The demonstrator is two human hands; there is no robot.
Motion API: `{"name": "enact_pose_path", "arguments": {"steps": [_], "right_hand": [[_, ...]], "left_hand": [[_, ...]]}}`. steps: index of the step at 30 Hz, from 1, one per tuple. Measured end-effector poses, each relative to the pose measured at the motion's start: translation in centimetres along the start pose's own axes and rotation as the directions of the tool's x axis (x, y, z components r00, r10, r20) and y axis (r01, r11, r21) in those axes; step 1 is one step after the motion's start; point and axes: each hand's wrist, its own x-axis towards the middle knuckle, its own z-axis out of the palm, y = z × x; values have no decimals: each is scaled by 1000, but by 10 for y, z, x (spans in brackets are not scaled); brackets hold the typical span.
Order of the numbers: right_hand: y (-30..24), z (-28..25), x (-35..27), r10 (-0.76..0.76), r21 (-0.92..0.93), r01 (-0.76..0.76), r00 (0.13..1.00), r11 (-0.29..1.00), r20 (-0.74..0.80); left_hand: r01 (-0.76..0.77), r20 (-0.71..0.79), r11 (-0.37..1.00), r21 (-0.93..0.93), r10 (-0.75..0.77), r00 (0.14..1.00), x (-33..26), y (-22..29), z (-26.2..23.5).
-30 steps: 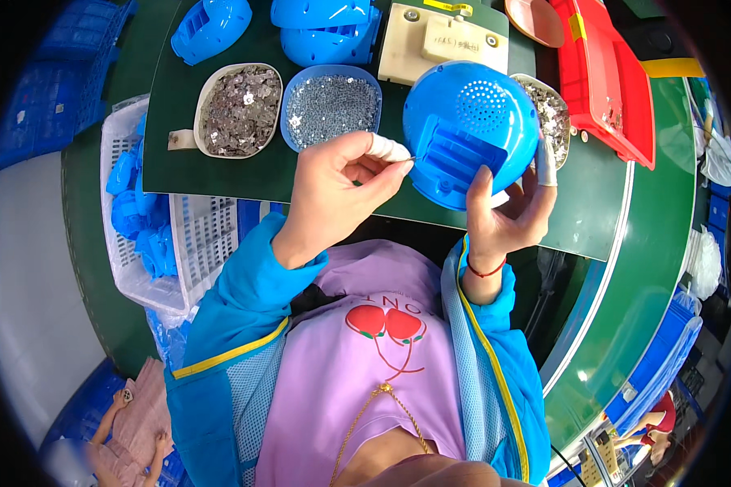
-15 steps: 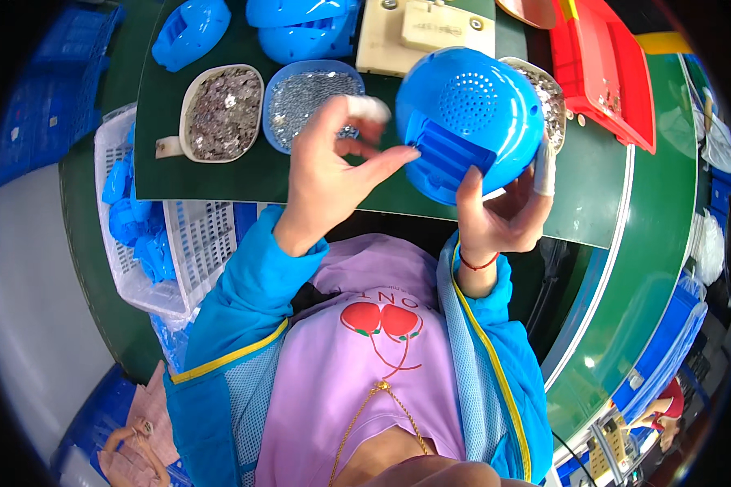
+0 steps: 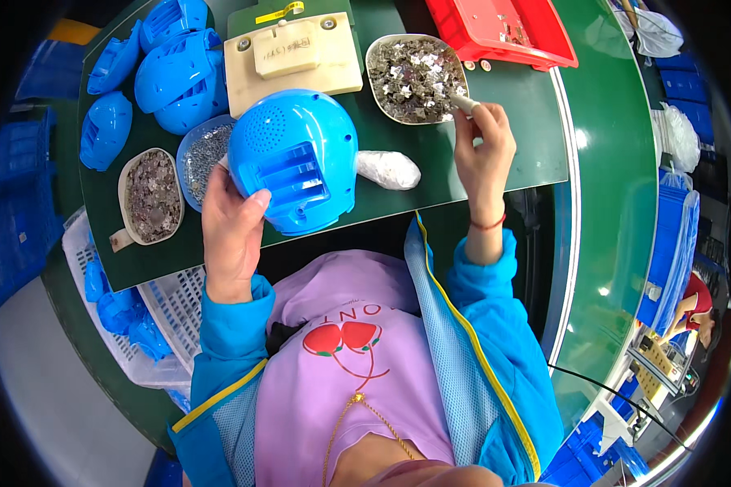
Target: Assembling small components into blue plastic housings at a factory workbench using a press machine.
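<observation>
My left hand (image 3: 234,231) grips a rounded blue plastic housing (image 3: 333,154) by its left side, thumb on the front. The housing has a round patch of small holes and an open ribbed compartment facing up at me. Over at the right, my right hand (image 3: 486,150) reaches to the edge of a pale tub (image 3: 371,77) of small shiny metal pieces (image 3: 414,81). Its thumb and white-covered index finger are drawn together at the pieces; whatever lies between them is too small to make out.
A white wrapped, handle-like object (image 3: 390,169) lies right of the housing. Behind stands a cream block fixture (image 3: 292,69). Left are blue shells (image 3: 179,81), a tub of small silvery parts (image 3: 203,158) and a handled tub (image 3: 150,195). A red tray (image 3: 503,36) sits far right.
The housing has passed from my right hand to my left, which now holds it. My right hand has moved away to the tub of metal pieces. The whole view has shifted.
</observation>
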Motion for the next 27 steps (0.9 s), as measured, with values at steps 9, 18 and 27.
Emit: {"name": "enact_pose_path", "arguments": {"steps": [9, 18, 27], "right_hand": [[17, 21, 20, -115, 53, 118, 992, 992, -59], [18, 20, 25, 10, 220, 18, 992, 975, -125], [46, 32, 27, -8, 298, 72, 978, 952, -208]], "left_hand": [[8, 24, 996, 92, -11, 1000, -9, -6, 7], [88, 41, 995, 52, -90, 995, -4, -17, 10], [40, 89, 998, -43, -36, 995, -12, -37, 8]]}}
